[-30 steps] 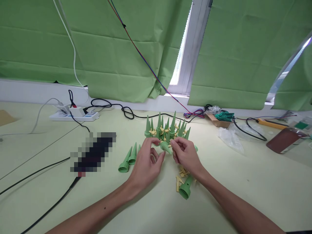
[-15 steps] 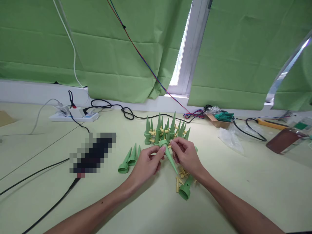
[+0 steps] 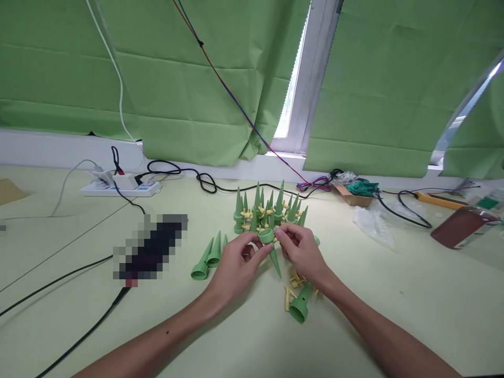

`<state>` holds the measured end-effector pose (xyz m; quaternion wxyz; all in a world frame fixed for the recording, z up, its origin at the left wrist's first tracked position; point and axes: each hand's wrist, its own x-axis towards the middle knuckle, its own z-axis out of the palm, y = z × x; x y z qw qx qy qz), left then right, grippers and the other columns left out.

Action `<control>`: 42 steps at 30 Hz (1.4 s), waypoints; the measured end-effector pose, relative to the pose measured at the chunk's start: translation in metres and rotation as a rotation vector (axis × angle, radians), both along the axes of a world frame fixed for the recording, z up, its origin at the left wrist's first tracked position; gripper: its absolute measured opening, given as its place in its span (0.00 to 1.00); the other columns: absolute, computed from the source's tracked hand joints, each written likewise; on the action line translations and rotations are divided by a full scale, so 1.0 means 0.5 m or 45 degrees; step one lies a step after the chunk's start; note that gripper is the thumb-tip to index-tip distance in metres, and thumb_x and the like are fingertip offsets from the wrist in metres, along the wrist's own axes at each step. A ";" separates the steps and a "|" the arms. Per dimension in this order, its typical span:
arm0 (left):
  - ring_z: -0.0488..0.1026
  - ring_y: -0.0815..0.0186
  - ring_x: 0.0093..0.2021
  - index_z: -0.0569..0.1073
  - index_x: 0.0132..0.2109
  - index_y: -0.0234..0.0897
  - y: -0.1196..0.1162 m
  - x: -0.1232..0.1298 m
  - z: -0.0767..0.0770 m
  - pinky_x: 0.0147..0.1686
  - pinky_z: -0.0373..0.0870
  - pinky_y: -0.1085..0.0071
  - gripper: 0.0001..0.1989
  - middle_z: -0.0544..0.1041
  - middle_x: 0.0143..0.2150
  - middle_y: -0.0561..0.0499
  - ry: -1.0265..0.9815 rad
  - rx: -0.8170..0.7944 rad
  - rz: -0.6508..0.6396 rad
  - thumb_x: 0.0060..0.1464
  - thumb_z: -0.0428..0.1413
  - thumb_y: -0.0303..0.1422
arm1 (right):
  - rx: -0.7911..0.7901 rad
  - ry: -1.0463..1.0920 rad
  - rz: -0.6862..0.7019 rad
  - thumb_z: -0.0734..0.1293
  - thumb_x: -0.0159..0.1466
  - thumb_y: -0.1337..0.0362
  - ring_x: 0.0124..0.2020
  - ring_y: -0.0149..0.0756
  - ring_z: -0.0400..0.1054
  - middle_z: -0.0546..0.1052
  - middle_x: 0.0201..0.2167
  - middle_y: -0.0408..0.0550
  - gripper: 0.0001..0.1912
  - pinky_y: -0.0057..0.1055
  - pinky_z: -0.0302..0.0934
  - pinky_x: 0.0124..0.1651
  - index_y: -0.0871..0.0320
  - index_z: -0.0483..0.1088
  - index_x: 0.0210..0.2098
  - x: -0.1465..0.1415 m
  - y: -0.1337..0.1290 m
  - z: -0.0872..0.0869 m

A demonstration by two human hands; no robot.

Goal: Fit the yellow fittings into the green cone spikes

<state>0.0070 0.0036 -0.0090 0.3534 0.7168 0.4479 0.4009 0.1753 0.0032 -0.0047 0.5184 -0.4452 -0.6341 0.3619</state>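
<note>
My left hand (image 3: 244, 257) is closed on a green plastic watering spike (image 3: 266, 237), gripping it below its wide collar. The open collar faces up toward me and the point slants down to the right. My right hand (image 3: 301, 249) is pinched at the collar's right side, with a bit of a small yellow valve (image 3: 275, 239) showing at its fingertips; most of that piece is hidden. Behind both hands stand several green spikes (image 3: 279, 205) with yellow valves in their sides. Loose yellow valves (image 3: 287, 298) and a lying green spike (image 3: 300, 307) are below my right hand.
Several more spikes (image 3: 200, 270) rest left of my left hand. A pixelated dark object (image 3: 153, 247) with a cable lies farther left. Along the back are a power strip (image 3: 118, 188), black cables and a cardboard box (image 3: 352, 197). A bottle of reddish liquid (image 3: 464, 227) lies at right.
The held spike has tilted, so its collar opening now faces up toward me. My left thumb has shifted lower along it; my right hand has hardly moved.
</note>
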 end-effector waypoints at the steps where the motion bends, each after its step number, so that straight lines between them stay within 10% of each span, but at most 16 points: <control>1: 0.61 0.71 0.24 0.68 0.33 0.37 0.000 -0.001 -0.001 0.24 0.58 0.74 0.14 0.66 0.26 0.56 0.018 0.051 0.009 0.58 0.56 0.44 | 0.000 -0.018 -0.006 0.63 0.66 0.53 0.16 0.26 0.49 0.57 0.16 0.36 0.18 0.26 0.44 0.19 0.57 0.62 0.25 0.001 0.000 0.000; 13: 0.65 0.73 0.26 0.72 0.42 0.39 -0.002 -0.009 -0.008 0.27 0.63 0.75 0.04 0.70 0.36 0.54 0.182 0.456 -0.035 0.61 0.54 0.29 | -0.075 -0.061 -0.004 0.64 0.65 0.52 0.17 0.26 0.49 0.57 0.16 0.37 0.20 0.26 0.43 0.20 0.58 0.62 0.22 0.003 0.004 -0.001; 23: 0.65 0.76 0.20 0.67 0.43 0.40 -0.002 0.001 -0.001 0.18 0.61 0.77 0.10 0.72 0.42 0.52 -0.144 -0.064 -0.007 0.58 0.56 0.40 | -0.060 0.157 0.002 0.65 0.65 0.52 0.17 0.25 0.48 0.57 0.17 0.35 0.18 0.25 0.44 0.19 0.58 0.64 0.26 -0.002 0.008 -0.009; 32: 0.64 0.71 0.15 0.68 0.29 0.33 0.003 0.008 0.001 0.15 0.61 0.74 0.26 0.67 0.20 0.53 -0.432 -0.606 -0.188 0.60 0.49 0.53 | 0.015 0.121 0.050 0.65 0.66 0.54 0.18 0.26 0.51 0.60 0.18 0.37 0.15 0.25 0.47 0.20 0.58 0.66 0.28 -0.004 -0.002 -0.005; 42: 0.60 0.72 0.15 0.67 0.29 0.35 -0.005 0.009 0.012 0.17 0.60 0.75 0.23 0.66 0.17 0.56 -0.446 -0.590 -0.253 0.60 0.51 0.50 | 0.013 0.053 0.045 0.64 0.66 0.53 0.19 0.26 0.50 0.59 0.19 0.37 0.16 0.25 0.45 0.20 0.58 0.65 0.28 -0.002 -0.003 -0.002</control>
